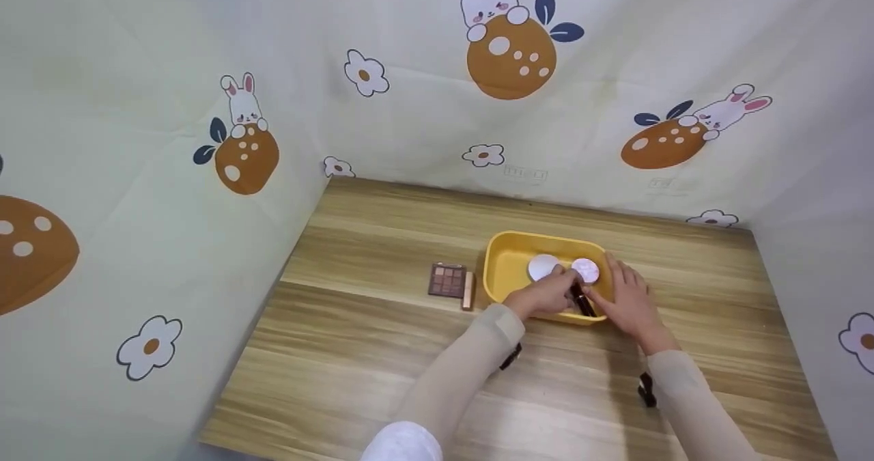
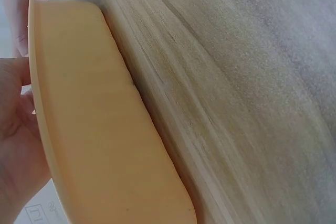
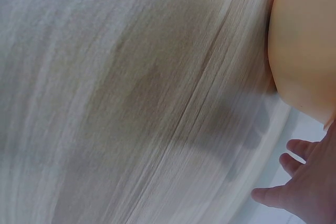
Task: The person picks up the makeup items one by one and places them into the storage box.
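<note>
A yellow tray (image 1: 502, 283) holds a white disc (image 1: 543, 267), a round pinkish piece (image 1: 585, 270) and a dark tube (image 1: 583, 301). Reaching over its near rim, my left hand (image 1: 546, 293) has curled fingers at the tube's upper end; the exact grip is partly hidden. My right hand (image 1: 631, 305) rests at the tray's right side, fingers spread, thumb over the rim by the tube. In the left wrist view, my left hand (image 2: 18, 150) is behind the tray wall (image 2: 105, 114). The right wrist view shows my right hand (image 3: 307, 182) beside the tray (image 3: 307, 40).
Left of the tray, on the wooden table (image 1: 355, 338), lie a square palette (image 1: 447, 280) with several pans and a slim pinkish tube (image 1: 468, 291). Pale cloth (image 1: 410, 119) printed with rabbits and flowers stands around the table's back and sides.
</note>
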Demonstrator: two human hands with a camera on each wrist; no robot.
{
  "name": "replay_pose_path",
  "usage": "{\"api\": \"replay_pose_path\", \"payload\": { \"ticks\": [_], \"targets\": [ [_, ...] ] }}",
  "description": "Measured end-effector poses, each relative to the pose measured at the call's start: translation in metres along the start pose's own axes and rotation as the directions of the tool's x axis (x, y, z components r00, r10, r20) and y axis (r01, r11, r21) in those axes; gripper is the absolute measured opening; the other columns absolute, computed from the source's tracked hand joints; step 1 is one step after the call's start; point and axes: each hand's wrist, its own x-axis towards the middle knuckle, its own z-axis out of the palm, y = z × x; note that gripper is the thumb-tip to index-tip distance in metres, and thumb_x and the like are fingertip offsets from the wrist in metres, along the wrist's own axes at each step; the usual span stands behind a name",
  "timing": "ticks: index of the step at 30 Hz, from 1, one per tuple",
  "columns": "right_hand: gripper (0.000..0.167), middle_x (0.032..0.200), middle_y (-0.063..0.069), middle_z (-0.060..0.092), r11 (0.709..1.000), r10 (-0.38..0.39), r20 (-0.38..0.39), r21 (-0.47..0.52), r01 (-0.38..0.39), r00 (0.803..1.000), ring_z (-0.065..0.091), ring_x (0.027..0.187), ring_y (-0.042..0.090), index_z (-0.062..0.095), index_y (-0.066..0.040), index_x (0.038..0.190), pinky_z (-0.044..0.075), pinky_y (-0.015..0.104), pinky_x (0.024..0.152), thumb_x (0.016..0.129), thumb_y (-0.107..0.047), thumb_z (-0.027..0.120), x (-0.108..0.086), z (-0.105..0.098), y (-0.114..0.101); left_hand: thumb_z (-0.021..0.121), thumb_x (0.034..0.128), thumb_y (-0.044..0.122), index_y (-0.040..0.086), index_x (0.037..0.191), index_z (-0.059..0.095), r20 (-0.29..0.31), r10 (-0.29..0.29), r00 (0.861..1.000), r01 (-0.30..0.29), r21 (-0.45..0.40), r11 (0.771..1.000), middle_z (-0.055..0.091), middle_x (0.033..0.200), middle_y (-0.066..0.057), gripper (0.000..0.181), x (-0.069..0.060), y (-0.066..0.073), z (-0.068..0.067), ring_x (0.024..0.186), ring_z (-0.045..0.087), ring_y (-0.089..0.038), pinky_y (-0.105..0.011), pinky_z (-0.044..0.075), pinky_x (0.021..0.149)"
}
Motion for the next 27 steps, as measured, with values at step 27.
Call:
{"api": "replay_pose_path", "payload": {
  "ticks": [27],
  "targets": [
    [0.091, 0.155, 0.035, 0.027, 1.0, 0.012, 0.01, -0.01, -0.012, 1.0, 0.024, 0.14, 0.058, 0.01, -0.007, 0.16, 0.019, 0.078, 0.109, 0.096, -0.056, 0.054, -0.002, -0.002, -0.002, 0.06, 0.0977, 0.01, 0.002, 0.137, 0.051, -0.003, 0.035, 0.999, -0.035, -0.178, 0.983, 0.056, 0.14, -0.012, 0.041, -0.008, -0.019, -0.035, 0.118, 0.064, -0.022, -0.019, 0.049, 0.1]
  ]
}}
